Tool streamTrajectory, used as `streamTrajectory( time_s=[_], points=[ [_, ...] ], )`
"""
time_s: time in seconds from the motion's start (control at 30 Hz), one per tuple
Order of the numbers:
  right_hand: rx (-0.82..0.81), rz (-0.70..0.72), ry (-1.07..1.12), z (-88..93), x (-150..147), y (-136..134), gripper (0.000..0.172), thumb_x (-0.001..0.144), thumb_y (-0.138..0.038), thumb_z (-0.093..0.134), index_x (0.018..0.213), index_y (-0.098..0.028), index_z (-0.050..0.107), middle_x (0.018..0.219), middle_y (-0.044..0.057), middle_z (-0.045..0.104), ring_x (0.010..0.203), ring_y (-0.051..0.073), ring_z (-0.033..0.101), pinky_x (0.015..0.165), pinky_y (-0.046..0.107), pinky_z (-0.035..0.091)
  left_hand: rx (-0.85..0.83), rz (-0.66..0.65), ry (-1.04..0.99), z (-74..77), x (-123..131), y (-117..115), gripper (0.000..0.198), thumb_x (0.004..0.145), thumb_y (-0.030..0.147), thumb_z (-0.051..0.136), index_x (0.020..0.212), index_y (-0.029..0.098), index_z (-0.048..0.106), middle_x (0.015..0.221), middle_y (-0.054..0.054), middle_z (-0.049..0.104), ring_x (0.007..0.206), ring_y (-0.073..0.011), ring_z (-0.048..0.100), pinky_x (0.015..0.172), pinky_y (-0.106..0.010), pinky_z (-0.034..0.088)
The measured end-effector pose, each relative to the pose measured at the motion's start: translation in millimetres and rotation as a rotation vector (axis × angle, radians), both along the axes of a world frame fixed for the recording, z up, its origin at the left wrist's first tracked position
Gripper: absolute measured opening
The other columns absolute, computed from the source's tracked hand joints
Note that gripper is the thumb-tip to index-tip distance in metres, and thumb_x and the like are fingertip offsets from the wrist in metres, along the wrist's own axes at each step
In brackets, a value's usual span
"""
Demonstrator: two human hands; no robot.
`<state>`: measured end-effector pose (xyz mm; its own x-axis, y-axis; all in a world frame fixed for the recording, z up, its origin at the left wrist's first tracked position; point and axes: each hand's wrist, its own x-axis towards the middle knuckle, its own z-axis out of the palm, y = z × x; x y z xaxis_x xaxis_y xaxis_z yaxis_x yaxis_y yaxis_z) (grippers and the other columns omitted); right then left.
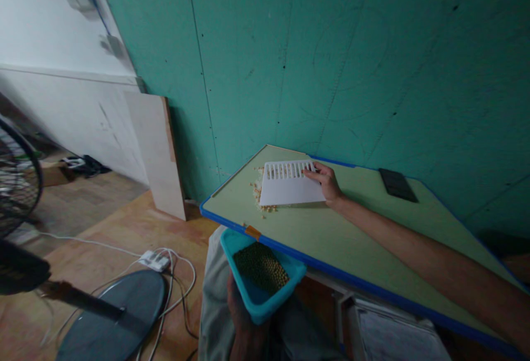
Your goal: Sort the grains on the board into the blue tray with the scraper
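My right hand (328,182) grips the right end of a flat white plastic board (290,191) with a row of slots along its far edge. The board lies over a scatter of small pale and orange-yellow grains (265,208) on the table; the part beneath it is hidden. Below the table's near edge, my left hand (240,311) supports a turquoise plastic tub (265,312) from its left side and underneath. Dark green beans (254,264) and pale yellow beans (276,274) lie inside the tub, largely in separate patches.
The light green table (372,223) has blue edging, with orange tape (252,232) on its near edge. A dark flat slab (397,185) lies at its far right. On the left stand a fan base (116,317), cables with a power strip (154,260), and a leaning board (155,151).
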<state>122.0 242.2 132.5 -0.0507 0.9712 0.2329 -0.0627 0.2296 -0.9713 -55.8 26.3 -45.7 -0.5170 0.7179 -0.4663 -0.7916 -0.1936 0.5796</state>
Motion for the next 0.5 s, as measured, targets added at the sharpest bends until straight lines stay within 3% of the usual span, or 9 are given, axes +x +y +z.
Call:
streamTrajectory(
  time_s=[0.07,0.2,0.37,0.5],
  points=[
    [-0.004,0.013,0.003,-0.3,0.4,0.2,0.036,0.057,-0.045,0.086,0.078,-0.023,0.067,0.067,-0.001,0.064,0.058,0.017,0.051,0.056,0.03,0.033,0.002,-0.06,-0.198,9.2,0.4,0.8,0.037,0.089,0.021,0.064,0.123,0.028,0.079,0.101,-0.01,0.085,0.1,-0.0326,0.08,0.093,-0.047,0.065],
    [0.004,0.017,-0.016,-1.7,1.5,2.1,0.034,0.057,-0.045,0.085,0.077,-0.023,0.067,0.066,-0.001,0.063,0.058,0.017,0.05,0.056,0.03,0.033,-0.002,-0.096,-0.377,19.1,-2.0,6.2,0.037,0.101,0.03,0.056,0.131,0.024,0.078,0.098,-0.01,0.085,0.094,-0.0312,0.081,0.097,-0.048,0.064],
    [0.017,-0.074,0.008,-3.9,1.6,6.0,0.035,0.058,-0.046,0.084,0.076,-0.024,0.063,0.067,-0.002,0.062,0.061,0.017,0.052,0.058,0.03,0.035,-0.064,-0.062,-0.386,20.1,-2.2,6.1,0.041,0.102,0.037,0.059,0.138,0.027,0.075,0.094,-0.006,0.085,0.093,-0.0313,0.082,0.095,-0.048,0.065],
    [0.011,-0.047,-0.003,-4.4,1.5,5.8,0.035,0.058,-0.045,0.085,0.077,-0.023,0.066,0.069,-0.001,0.064,0.061,0.017,0.054,0.058,0.03,0.036,-0.01,-0.108,-0.354,26.7,0.7,1.6,0.041,0.103,0.04,0.059,0.138,0.027,0.075,0.1,-0.008,0.086,0.098,-0.0297,0.081,0.1,-0.044,0.062]
  ],
)
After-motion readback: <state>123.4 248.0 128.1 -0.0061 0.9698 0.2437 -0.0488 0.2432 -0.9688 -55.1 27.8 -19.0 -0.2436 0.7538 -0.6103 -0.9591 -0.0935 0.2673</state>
